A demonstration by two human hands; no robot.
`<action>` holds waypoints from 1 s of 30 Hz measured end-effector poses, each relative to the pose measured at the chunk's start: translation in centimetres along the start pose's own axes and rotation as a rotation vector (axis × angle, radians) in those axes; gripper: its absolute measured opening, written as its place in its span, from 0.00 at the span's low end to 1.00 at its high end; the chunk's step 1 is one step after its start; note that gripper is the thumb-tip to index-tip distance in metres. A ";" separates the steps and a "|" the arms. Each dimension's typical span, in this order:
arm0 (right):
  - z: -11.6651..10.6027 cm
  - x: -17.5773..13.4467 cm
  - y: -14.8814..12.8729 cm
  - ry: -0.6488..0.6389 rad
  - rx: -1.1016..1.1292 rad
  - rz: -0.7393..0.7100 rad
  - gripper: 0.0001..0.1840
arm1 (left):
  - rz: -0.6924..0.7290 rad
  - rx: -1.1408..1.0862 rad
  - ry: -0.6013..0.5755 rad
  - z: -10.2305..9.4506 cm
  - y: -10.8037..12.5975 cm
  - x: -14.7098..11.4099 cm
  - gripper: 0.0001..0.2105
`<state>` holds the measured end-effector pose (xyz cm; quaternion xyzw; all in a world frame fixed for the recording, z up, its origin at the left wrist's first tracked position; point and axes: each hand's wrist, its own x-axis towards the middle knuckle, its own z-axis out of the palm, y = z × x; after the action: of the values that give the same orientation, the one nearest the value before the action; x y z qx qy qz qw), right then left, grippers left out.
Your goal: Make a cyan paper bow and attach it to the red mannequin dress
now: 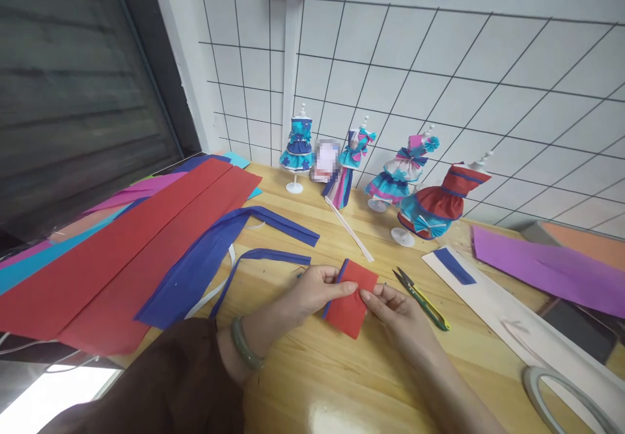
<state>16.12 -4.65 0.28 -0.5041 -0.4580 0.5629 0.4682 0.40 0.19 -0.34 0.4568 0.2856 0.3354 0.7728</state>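
A small red piece of paper or fabric with a blue strip along its left edge is held above the wooden table. My left hand pinches it from the left, thumb lying on its front. From the right, my right hand grips the opposite side, its thumb close to the left thumb. The fingers behind the piece are partly hidden. Just right of my right hand lie yellow-green thread snips. Left of my left hand are a narrow blue strip and a wider folded blue piece.
Large red sheets cover the left side over other coloured sheets. Several mini mannequins in dresses, one in a red dress, stand along the gridded wall. A white strip, a tape roll and a purple sheet lie at right.
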 end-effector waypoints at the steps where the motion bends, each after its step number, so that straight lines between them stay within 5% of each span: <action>1: -0.2 0.1 0.0 0.016 0.005 0.002 0.15 | -0.001 -0.009 -0.002 0.0 0.0 0.0 0.17; 7: -0.5 0.2 -0.1 0.043 0.043 0.036 0.11 | -0.032 0.076 0.119 -0.2 0.3 0.2 0.13; 30: -0.8 0.6 1.0 0.048 0.051 -0.005 0.15 | -0.006 0.213 0.182 -0.5 0.1 0.5 0.14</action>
<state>16.77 -4.21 -0.85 -0.5043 -0.4334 0.5609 0.4932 0.34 0.88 -0.50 0.5030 0.3898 0.3410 0.6919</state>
